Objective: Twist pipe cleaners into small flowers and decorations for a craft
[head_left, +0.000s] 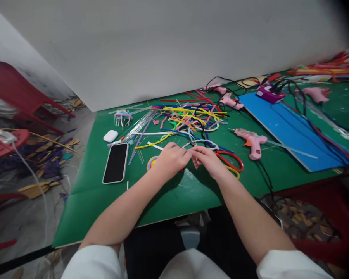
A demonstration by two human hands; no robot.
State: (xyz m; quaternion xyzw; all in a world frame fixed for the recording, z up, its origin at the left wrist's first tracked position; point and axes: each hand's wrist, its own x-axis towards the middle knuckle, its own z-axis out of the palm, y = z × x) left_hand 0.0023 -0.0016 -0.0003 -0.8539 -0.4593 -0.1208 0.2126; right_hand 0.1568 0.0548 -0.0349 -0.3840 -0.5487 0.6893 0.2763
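Note:
My left hand (173, 158) and my right hand (208, 159) meet over the front middle of the green table, fingertips pinched together. What lies between them is too small or hidden to make out. A multicoloured coil (151, 162), apparently of pipe cleaners, lies partly covered by my left hand. Beside my right hand are red scissor handles (237, 162); the blades are hidden. Just beyond both hands spreads a tangled pile of coloured pipe cleaners (189, 118). A small striped dome with white strands (123, 117) stands at the far left of the table.
A phone (115, 163) and a white earbud case (111, 135) lie left. To the right, a pink glue gun (251, 142) trails its cord off the front edge. Behind it are a blue board (296, 135), a purple power strip (271, 94) and more glue guns (230, 101). A white partition (163, 46) borders the back.

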